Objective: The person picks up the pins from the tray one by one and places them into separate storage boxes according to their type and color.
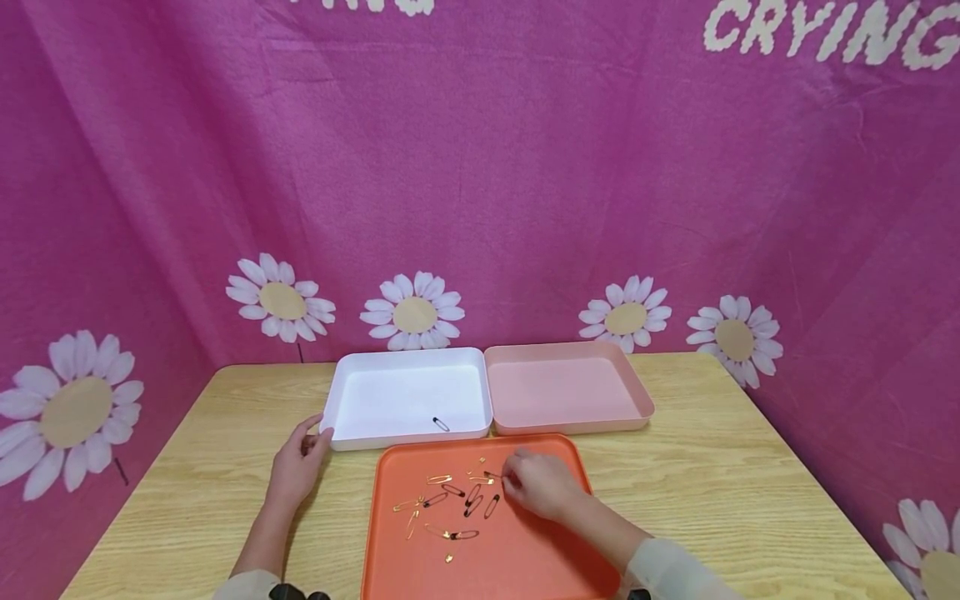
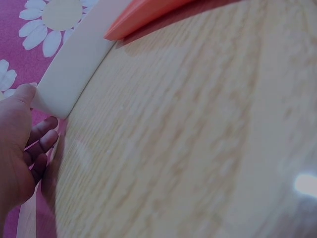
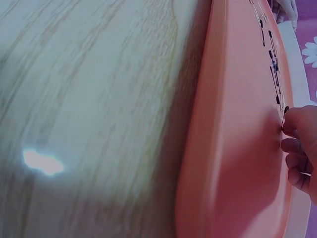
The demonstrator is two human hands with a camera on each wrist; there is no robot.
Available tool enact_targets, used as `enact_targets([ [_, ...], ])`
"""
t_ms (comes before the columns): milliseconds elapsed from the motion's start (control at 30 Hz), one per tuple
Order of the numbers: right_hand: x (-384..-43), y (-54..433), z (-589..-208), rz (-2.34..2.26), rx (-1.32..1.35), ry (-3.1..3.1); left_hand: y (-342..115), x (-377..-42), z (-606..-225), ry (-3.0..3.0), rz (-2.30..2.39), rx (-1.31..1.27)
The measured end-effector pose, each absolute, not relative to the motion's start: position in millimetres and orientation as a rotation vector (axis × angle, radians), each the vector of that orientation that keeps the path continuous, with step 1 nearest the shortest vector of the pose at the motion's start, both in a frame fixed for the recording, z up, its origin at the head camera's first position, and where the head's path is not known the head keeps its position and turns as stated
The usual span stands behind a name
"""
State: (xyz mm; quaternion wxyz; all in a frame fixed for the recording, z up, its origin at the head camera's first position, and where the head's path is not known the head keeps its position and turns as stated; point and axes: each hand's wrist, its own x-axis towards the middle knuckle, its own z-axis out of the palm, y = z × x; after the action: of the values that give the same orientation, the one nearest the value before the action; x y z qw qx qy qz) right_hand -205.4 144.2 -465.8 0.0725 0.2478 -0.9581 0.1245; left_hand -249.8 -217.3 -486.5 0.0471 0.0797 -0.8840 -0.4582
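Observation:
My right hand [image 1: 542,483] is over the orange tray [image 1: 517,558], pinching a black safety pin [image 1: 492,475] between thumb and forefinger. In the right wrist view, the dark end of that pin [image 3: 286,110] shows at the fingertips of the right hand [image 3: 302,148]. Several black safety pins [image 1: 491,506] and gold safety pins [image 1: 438,479] lie scattered on the orange tray, some overlapping. My left hand [image 1: 295,467] holds the near left corner of the white tray [image 1: 367,442], thumb at its rim. One black safety pin [image 1: 441,424] lies in the white tray.
A pink tray [image 1: 570,426] stands against the white tray's right side, at the back of the wooden table [image 1: 697,475]. Small gold pieces [image 1: 449,558] lie among the pins. Behind the table hangs a magenta cloth [image 1: 480,183] with daisies.

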Motion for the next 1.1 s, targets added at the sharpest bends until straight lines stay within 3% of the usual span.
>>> enact_targets([
  [1100,-226,153,-443,0.689,0.519,-2.862,-215,-247,-485,-2.685,-1.396,0.24],
])
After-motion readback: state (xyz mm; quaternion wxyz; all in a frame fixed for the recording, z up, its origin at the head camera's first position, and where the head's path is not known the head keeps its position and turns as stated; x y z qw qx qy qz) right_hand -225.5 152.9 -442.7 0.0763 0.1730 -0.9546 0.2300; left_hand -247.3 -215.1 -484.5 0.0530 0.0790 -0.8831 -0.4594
